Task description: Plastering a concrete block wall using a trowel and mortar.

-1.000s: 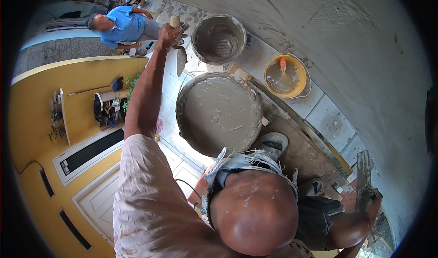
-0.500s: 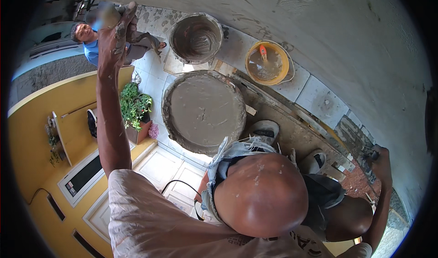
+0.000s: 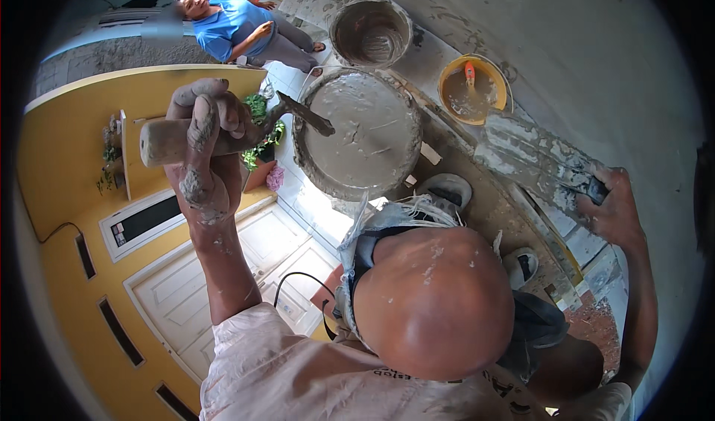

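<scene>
My left hand (image 3: 208,141) is raised at the left, fingers wrapped round the thick wooden handle (image 3: 160,142) of a mortar-caked trowel. The trowel's bent neck (image 3: 279,112) points right, over the edge of a wide tub (image 3: 299,149) of wet grey mortar (image 3: 361,127); its blade is seen nearly edge-on. At the right, my right hand (image 3: 614,205) grips the dark handle of a long flat plastering float (image 3: 529,156), its face smeared with grey mortar. The float is close to the grey plastered wall (image 3: 625,86).
Behind the tub stands a mortar-coated bucket (image 3: 370,33). A yellow bucket (image 3: 477,115) of murky water holds an orange-handled tool. A person in blue (image 3: 242,30) is at the far left. Potted plants (image 3: 268,134) stand near the yellow wall (image 3: 67,145). A plank (image 3: 465,190) lies under my feet.
My left hand has come down and nearer with the trowel, uncovering the person in blue. My right hand has moved up, and the float now shows its broad face.
</scene>
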